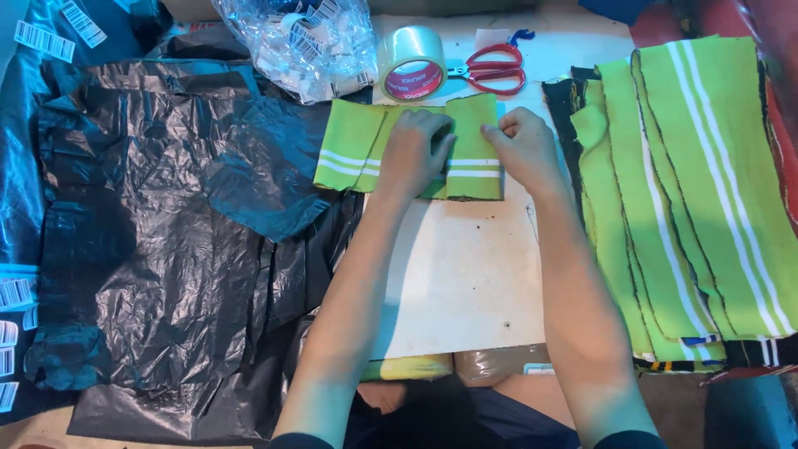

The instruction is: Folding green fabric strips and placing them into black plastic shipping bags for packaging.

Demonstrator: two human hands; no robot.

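A folded lime-green knit strip with two white stripes (pixel 353 150) lies across the far part of a white board (pixel 465 274). My left hand (pixel 416 150) presses flat on its middle, fingers spread over the fold. My right hand (pixel 525 145) pinches the strip's right end between thumb and fingers. Both forearms reach in from the bottom edge.
A stack of long green striped strips (pixel 698 191) lies at the right. Red-handled scissors (pixel 495 71) and a roll of clear tape (pixel 411 65) sit behind the strip. A clear bag of labels (pixel 303 41) is beside the tape. Black plastic sheeting (pixel 150 233) covers the left.
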